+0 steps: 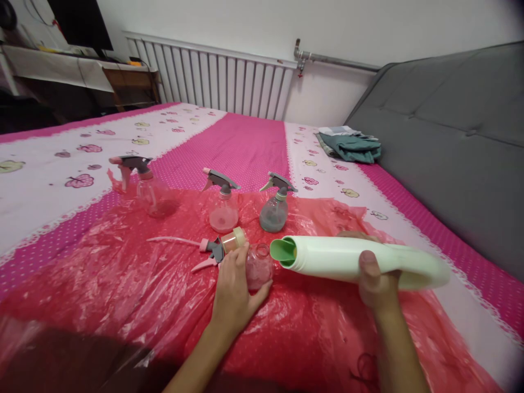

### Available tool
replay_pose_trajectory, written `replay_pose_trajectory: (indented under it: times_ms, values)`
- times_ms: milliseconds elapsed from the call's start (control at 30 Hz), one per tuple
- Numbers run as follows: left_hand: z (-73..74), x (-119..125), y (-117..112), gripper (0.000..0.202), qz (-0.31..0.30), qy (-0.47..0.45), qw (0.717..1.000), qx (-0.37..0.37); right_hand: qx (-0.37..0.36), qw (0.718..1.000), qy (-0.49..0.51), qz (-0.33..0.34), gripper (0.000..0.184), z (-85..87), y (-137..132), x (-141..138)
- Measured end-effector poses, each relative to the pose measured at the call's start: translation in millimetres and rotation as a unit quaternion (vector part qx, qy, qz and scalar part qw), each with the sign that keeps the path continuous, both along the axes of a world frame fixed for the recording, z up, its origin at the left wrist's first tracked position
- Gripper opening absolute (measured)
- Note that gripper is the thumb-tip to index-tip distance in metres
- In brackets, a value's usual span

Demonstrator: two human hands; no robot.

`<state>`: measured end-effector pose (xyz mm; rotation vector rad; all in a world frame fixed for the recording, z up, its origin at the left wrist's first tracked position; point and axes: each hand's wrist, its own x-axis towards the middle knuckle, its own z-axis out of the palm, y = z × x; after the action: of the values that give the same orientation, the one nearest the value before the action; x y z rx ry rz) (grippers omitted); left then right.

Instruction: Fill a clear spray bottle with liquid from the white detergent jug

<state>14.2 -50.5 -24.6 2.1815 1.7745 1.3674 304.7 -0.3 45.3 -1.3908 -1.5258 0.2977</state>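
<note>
My left hand (235, 289) is wrapped around a small clear bottle (258, 270) whose round mouth is uncovered. Tilted almost level, a large pale green detergent bottle (339, 257) is gripped in my right hand (376, 278). Its green pouring spout (284, 251) points left, close to the small bottle's mouth; no stream of liquid can be made out. Beside my left hand lies a loose pink and grey spray head (213, 252) with its thin tube. A cream and orange cap (234, 240) rests just behind my left fingers.
Further back stand three trigger spray bottles: a pink one (153, 191) at left, another pink one (224, 210) in the middle, a grey one (273, 212). Red plastic sheeting (123, 284) covers the bed. Folded clothes (352, 146) lie by the grey headboard (458, 125).
</note>
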Motion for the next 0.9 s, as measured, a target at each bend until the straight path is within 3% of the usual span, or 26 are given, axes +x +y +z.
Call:
replay_pose_trajectory:
  times_ms: [900]
  values:
    - [-1.8,0.4,0.3,0.083,-0.003,-0.010,1.000,-0.004,0.001,1.000,-0.001,0.004,0.078,-1.0,1.3,1.0]
